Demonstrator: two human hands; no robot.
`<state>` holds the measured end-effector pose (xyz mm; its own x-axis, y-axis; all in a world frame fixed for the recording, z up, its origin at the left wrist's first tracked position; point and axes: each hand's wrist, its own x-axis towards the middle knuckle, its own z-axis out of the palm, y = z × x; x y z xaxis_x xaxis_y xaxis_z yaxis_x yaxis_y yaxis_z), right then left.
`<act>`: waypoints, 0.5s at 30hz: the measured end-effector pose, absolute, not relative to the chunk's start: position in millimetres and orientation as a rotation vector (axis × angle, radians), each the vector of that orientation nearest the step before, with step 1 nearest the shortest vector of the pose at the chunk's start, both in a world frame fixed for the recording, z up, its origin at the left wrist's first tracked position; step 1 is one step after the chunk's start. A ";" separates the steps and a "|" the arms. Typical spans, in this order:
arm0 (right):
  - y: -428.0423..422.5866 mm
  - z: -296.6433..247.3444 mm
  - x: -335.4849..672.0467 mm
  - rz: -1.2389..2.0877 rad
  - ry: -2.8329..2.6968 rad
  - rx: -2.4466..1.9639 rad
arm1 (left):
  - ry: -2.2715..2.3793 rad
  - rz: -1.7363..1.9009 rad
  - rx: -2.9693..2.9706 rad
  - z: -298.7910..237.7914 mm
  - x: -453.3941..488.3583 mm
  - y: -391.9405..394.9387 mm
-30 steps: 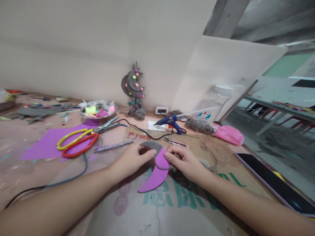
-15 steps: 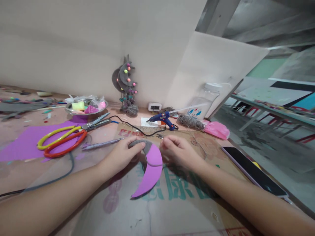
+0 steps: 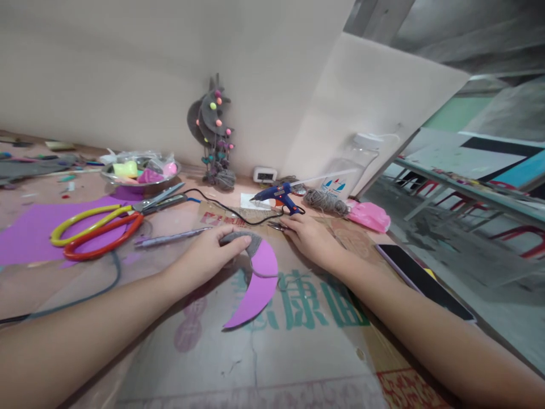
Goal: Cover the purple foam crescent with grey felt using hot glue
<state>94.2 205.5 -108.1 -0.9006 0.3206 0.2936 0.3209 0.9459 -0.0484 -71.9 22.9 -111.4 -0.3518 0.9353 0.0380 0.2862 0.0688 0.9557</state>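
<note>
A purple foam crescent lies on a printed cardboard sheet; its upper end is wrapped in grey yarn. My left hand presses down on that grey end with thumb and fingers closed around it. My right hand reaches forward, away from the crescent, and its fingers curl over small snips, whose metal tips stick out to the left. A thin grey yarn strand crosses the purple foam.
Large yellow and orange scissors and a pen lie to the left on a purple foam sheet. At the back are a blue glue gun, yarn bundle, metal bowl, pink bag and plastic jar. A dark tablet lies on the right.
My right hand let go of the crescent and moved forward onto the snips. My left hand kept holding the grey end. The view shifted slightly.
</note>
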 end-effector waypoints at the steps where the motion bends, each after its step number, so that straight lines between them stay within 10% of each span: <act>1: 206.0 -108.8 93.6 -0.010 -2.801 -0.471 | 1.732 1.294 1.230 -111.3 -72.1 22.7; 15: 168.2 -101.0 103.3 0.329 -2.480 -0.232 | 1.581 1.305 1.146 -113.1 -72.5 23.2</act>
